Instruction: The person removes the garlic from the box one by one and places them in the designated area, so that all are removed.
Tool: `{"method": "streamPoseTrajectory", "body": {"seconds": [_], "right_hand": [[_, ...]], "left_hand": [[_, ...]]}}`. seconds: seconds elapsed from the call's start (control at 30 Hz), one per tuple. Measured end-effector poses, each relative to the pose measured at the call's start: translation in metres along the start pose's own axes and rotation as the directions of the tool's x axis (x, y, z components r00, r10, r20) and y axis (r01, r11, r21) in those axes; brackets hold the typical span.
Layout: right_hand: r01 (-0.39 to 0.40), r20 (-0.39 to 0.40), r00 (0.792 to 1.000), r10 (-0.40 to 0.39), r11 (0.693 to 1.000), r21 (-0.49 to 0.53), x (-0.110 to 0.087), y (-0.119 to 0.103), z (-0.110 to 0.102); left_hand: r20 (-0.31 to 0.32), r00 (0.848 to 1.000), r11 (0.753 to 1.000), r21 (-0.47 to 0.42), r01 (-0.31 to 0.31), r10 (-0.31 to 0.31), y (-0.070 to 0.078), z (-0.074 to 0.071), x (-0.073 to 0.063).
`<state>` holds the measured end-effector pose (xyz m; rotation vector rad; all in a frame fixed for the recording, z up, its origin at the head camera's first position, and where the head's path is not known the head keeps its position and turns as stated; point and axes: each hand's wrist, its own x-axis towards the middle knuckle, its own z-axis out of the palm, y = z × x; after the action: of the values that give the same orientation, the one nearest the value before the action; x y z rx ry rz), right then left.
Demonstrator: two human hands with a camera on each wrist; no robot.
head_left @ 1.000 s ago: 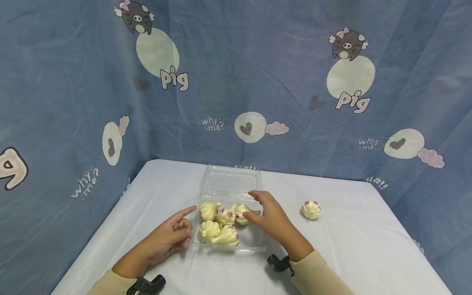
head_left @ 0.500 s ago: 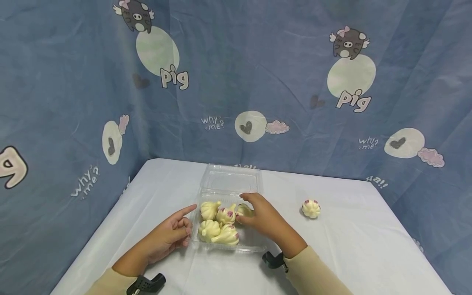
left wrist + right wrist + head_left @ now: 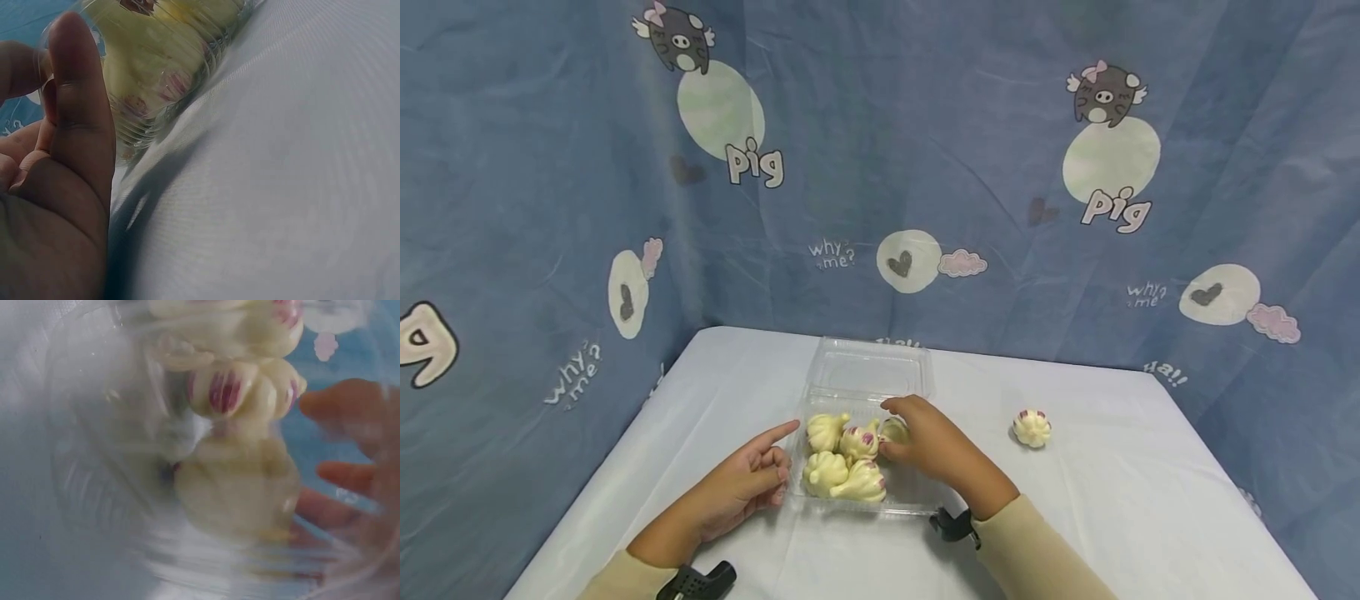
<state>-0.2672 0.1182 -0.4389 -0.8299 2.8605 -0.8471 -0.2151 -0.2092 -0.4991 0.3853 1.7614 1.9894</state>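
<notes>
A clear plastic box (image 3: 917,498) stands unlidded on the table, holding several cream garlic bulbs with purple marks, such as the front bulb (image 3: 861,481). My left hand (image 3: 741,483) is at the box's left edge, its index finger stretched along the side; in the left wrist view the thumb (image 3: 78,94) and finger pinch the clear rim. Inside the box, my right hand (image 3: 936,446) curls its thumb and fingers round the right-hand garlic bulb (image 3: 893,432), partly hidden by the hand. Through the plastic, the right wrist view shows this bulb (image 3: 237,487) blurred beside the fingers (image 3: 344,478).
Another garlic bulb (image 3: 1032,428) lies on the white tablecloth (image 3: 1120,483) to the right of the box. The box's hinged lid (image 3: 871,367) lies folded back behind it. Blue patterned curtains (image 3: 850,167) stand behind and to the left of the table.
My right hand has moved left with the right-hand garlic bulb, which now sits closer to the other bulbs. The left hand and the box have stayed in place.
</notes>
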Motion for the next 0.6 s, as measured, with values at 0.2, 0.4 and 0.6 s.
{"method": "streamPoseTrajectory", "body": {"seconds": [0.2,0.4,0.6], "right_hand": [[0.039,-0.001,0.999,-0.039,0.998,-0.042,0.0015,0.0014,0.0040],[0.044,0.002,0.999,-0.043,0.997,-0.065,0.0013,0.0014,0.0064],[0.050,0.007,0.999,-0.049,0.990,-0.133,0.0007,0.0002,0.0080]], "left_hand": [[0.013,1.000,1.000,0.003,-0.010,0.010,-0.0011,0.0003,0.0006],[0.007,1.000,1.000,0.004,-0.005,0.005,0.0000,0.0006,-0.0004],[0.001,1.000,1.000,0.011,-0.001,0.001,0.0004,0.0010,-0.0012]]}}
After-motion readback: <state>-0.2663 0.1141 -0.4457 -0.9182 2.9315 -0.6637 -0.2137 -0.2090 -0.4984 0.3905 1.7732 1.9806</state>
